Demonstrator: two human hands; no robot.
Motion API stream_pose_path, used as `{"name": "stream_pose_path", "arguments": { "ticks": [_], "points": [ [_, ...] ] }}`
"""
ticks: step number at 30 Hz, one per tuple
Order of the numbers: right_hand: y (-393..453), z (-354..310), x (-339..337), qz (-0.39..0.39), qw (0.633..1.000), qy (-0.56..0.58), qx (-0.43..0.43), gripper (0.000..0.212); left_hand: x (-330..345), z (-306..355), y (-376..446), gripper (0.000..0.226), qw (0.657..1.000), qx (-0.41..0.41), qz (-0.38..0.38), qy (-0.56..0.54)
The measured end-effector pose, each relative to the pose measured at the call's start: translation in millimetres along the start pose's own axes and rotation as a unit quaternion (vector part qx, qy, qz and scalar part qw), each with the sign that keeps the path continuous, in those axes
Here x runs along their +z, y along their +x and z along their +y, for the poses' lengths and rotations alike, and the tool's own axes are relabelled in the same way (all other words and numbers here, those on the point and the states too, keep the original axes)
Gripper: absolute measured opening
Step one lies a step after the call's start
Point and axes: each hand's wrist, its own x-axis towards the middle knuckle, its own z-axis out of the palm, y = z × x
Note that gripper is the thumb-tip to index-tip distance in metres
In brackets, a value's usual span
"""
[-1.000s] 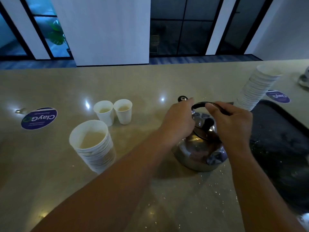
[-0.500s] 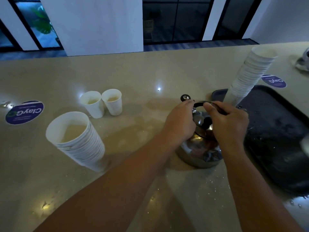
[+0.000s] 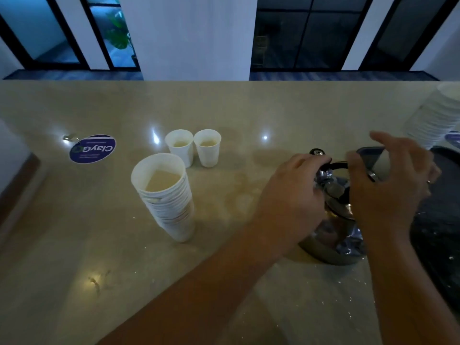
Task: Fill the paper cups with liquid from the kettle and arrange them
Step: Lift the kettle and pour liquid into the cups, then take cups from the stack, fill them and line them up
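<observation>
A steel kettle (image 3: 333, 242) with a black handle stands on the beige counter (image 3: 224, 108), at the left edge of a dark tray. My left hand (image 3: 291, 195) grips the kettle's top on its left side, by the handle's base. Just above the handle, my right hand (image 3: 388, 185) hovers with its fingers spread and lifted, holding nothing that I can see. Two white paper cups (image 3: 180, 148) (image 3: 207, 148) with pale liquid in them stand side by side at the middle left. In front of them is a tall stack of paper cups (image 3: 166, 195) whose top cup holds liquid.
A second cup stack (image 3: 435, 118) leans at the far right by the dark tray (image 3: 438, 232). A round blue sticker (image 3: 92, 148) lies on the counter to the left. Small droplets dot the counter near me. A wooden edge shows at the far left.
My right hand has let go of the kettle's handle and opened its fingers upward. The left hand stays on the kettle. The view has swung left.
</observation>
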Motion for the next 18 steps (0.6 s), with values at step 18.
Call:
{"name": "stream_pose_path", "arguments": {
  "ticks": [18],
  "points": [
    [-101.4,-121.6,73.1,-0.38,0.872,0.273,-0.146,0.038,-69.6,-98.9,-125.0,0.101,0.891,-0.146,0.43,-0.017]
  ]
}}
